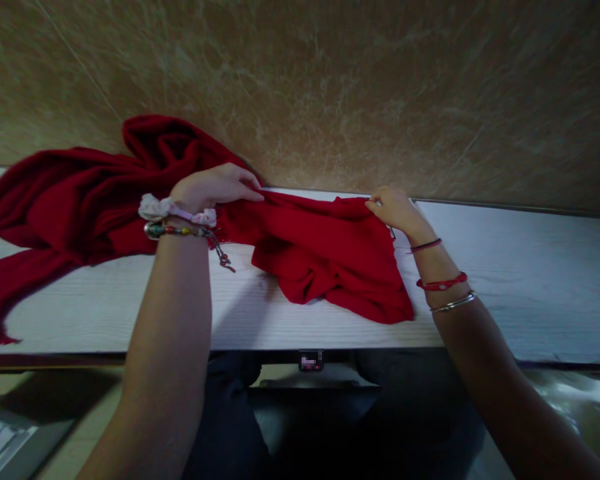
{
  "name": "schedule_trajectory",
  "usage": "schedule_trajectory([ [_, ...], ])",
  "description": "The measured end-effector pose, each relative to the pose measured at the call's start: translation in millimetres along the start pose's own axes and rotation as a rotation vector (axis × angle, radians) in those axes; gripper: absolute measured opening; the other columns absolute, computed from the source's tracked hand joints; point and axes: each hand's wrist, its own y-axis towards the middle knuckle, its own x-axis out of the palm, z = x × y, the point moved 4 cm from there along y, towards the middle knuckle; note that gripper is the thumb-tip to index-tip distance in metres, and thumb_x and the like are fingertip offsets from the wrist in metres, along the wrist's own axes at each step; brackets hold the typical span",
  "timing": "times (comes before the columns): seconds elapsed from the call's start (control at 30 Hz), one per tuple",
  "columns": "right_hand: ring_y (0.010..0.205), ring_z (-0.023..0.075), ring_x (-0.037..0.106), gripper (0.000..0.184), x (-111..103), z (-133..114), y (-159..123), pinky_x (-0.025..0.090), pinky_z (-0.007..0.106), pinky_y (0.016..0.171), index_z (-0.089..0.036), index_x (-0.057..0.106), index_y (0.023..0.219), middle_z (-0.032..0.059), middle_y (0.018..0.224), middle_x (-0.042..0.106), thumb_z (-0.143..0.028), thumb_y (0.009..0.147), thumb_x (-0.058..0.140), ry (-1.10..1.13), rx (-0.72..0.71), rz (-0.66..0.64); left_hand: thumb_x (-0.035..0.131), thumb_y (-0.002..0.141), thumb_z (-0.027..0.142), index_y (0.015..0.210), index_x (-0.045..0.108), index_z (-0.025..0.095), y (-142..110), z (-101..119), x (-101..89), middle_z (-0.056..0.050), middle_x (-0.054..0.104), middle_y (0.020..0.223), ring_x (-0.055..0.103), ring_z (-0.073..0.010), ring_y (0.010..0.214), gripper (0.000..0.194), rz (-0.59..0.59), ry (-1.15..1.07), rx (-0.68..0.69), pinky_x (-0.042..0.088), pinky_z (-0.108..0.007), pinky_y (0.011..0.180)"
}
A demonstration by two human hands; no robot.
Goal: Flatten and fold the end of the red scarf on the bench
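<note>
A red fringed scarf [325, 247] lies across the white wood-grain table. Its right part is spread out with a few folds, and the lower edge is crumpled. The rest is heaped in loose folds at the left, with a fringed end near the front edge. My left hand [217, 187] is at the scarf's upper edge, its thumb and forefinger closing on the cloth; its other fingers are partly hidden. At the upper right corner, my right hand [393, 210] pinches the cloth between thumb and fingers.
A brown marbled wall [330, 100] rises right behind the narrow white table [520, 280]. Below the front edge are my dark-clothed legs and a small dark object [311, 361], blurred out. A grey box with papers [5, 440] stands at the lower left.
</note>
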Motion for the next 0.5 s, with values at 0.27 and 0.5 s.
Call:
schedule_trajectory([
  [0.27,0.078,0.0212,0.061,0.027,-19,37,-14,0.042,0.029,0.068,-0.012,0.069,0.067,0.008,0.074,0.067,-0.019,0.076,0.045,0.058,0.116,0.046,0.065,0.072,0.026,0.091,0.067,0.013,-18,-32,-27.1,0.001,0.059,0.075,0.05,-0.0129,0.071,0.023,0.161,0.079,-0.236,0.038,-0.022,0.073],
  [0.5,0.095,0.0223,0.058,0.031,-1,4,-21,0.043,0.031,0.082,-0.013,0.068,0.095,0.0119,0.1,0.067,-0.034,0.083,0.049,0.139,-0.008,-0.083,0.051,0.081,0.041,0.07,0.064,0.012,-14,-18,0.5,-0.003,0.058,0.056,0.055,-0.0173,0.059,0.033,-0.034,-0.245,-0.27,0.041,-0.026,0.062],
])
